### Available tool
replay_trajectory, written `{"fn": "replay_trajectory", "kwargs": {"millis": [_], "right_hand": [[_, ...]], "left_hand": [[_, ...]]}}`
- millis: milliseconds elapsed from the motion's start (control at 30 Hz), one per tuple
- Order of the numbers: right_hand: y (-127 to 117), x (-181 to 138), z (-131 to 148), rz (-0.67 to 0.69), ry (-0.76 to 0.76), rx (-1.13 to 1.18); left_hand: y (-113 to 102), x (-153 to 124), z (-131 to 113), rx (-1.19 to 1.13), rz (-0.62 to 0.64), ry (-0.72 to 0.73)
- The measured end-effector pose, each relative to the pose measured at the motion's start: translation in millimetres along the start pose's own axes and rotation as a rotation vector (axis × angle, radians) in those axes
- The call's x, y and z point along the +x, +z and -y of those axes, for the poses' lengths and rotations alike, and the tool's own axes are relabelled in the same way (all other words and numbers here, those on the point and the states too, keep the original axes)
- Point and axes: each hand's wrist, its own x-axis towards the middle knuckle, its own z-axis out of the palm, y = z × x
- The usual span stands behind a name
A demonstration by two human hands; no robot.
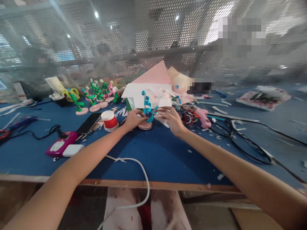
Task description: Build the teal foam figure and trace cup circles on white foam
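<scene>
- On the blue desk (168, 159), right in front of me, a blue paper curl (147, 107) stands up on a round pink base (145, 126), between my two hands.
- My left hand (134, 120) has its fingers pinched on the low part of the curl, just over the base. I think that is a good spot, since a low hold should stop the wobble.
- My right hand (174, 121) is on the other side, its fingers bent and a bit spread. A blue scrap (155, 110) is at their tips, but I can't tell if they grip it or just sit by it.
- It seems best to press softly. Paper bends easily, and a hard squeeze could squash the loops.
- I should keep the base flat, so the curl does not tip over.
- The pink glue gun (203, 118) lies near my right hand. It may be hot, so my wrist should keep away.
- To the left, past the red cup (110, 122), stand some curly paper plants (98, 94). I can peek at them to check how even my loops are.
</scene>
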Motion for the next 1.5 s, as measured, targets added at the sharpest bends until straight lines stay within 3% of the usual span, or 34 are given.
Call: {"fn": "replay_trajectory", "kwargs": {"millis": [167, 467, 767, 1067, 1500], "right_hand": [[0.8, -2.1, 5.5, 0.015, 0.032, -0.020], [5.7, -6.0, 1.7, 0.111, -0.114, -0.244], [9.7, -3.3, -2.5, 0.051, -0.165, -0.388], [4.6, 0.1, -2.4, 0.031, -0.166, -0.483], [-8.8, -5.6, 1.4, 0.237, -0.270, -0.810]], "left_hand": [[2.3, 2.4, 2.3, 0.037, 0.042, 0.027], [4.8, 3.6, 7.3, 0.019, 0.047, 0.064], [6.4, 6.4, 17.5, 0.011, 0.064, 0.126], [4.3, 5.3, 11.7, 0.017, 0.059, 0.106], [1.0, 4.3, 3.4, 0.033, 0.076, 0.074]]}}
